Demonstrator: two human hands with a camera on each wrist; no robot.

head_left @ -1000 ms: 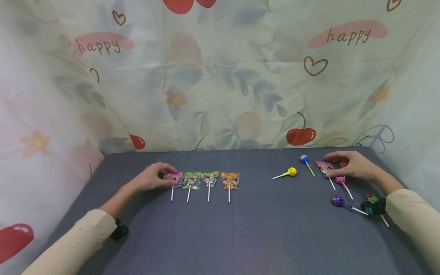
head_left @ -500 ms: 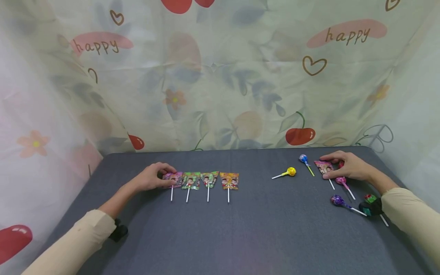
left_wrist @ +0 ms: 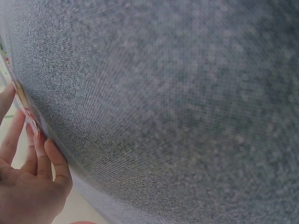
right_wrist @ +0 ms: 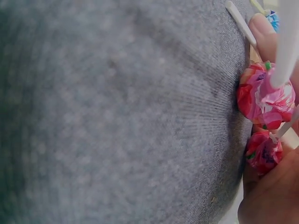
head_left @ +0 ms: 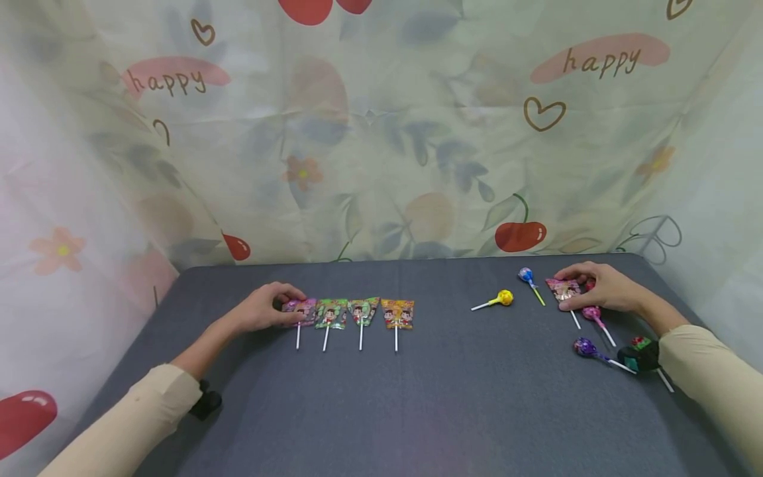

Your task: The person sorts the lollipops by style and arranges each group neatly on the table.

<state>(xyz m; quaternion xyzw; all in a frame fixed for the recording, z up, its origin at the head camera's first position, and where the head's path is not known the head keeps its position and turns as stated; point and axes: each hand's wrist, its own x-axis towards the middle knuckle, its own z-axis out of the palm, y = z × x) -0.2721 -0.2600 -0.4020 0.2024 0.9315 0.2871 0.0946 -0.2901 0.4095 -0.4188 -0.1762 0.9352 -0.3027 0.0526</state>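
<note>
Pink printed film wrapped the right flat lollipop (head_left: 565,289), which lay toward the far right corner of the worktop (head_left: 381,411), its white stick pointing back toward the person. The right hand (head_left: 610,288) had its grip closed across that packet, thumb at the near edge and fingers at the far edge; how firmly it pinched was hard to tell, since the right wrist view caught only part of the fingers. Both flat sweets would likely have been light, the wrapper slick and crinkly, the candy brittle and the stick stiff, so the packet's opposite edges made a sensible hold, with the bare stick as a second choice.

At the row's left end, the left hand (head_left: 267,306) pinched the left flat lollipop (head_left: 308,309) in its grip, just beside two green packets (head_left: 331,313) and an orange packet (head_left: 398,313).

Crowding was worst on the right: a red round lollipop (head_left: 591,285) and a pink round lollipop (head_left: 592,313) sat beneath the palm, where they could have snagged. The blue lollipop (head_left: 526,275) and yellow lollipop (head_left: 505,297) lay leftward, across a direct path to the row.
</note>
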